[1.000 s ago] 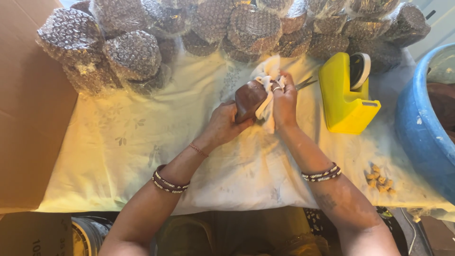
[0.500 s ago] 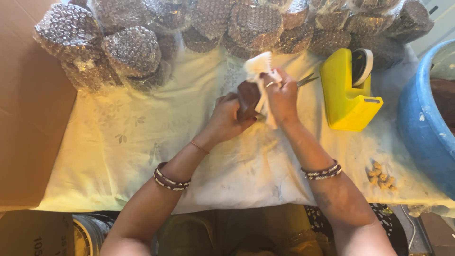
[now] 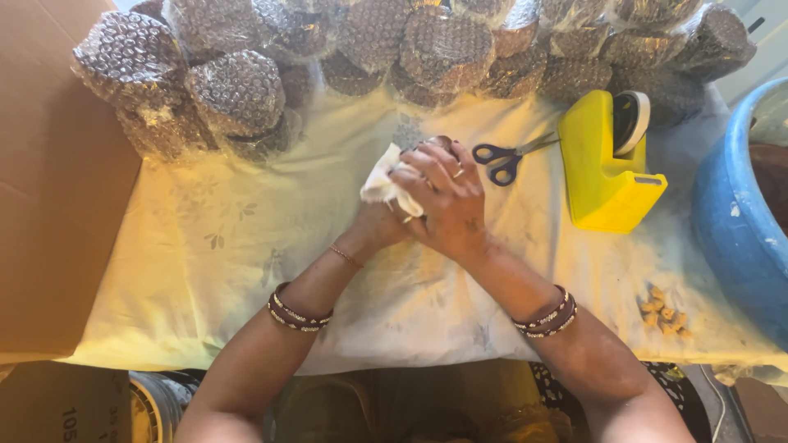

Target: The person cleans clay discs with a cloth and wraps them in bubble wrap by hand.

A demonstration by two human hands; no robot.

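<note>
Hands: our right hand [image 3: 447, 197] & left hand [image 3: 379, 230] clamped on white cloth [image 3: 382, 180]; wrapped piece, hidden inside, could slip onto worktop [image 3: 246, 271].

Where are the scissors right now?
In the head view, the scissors lie on the pale tablecloth, right of the right hand and left of the yellow tape dispenser, below the bubble-wrapped bundles.

brown object hidden under right hand [image 3: 447, 201], blue tub [image 3: 735, 230] cut off
</note>
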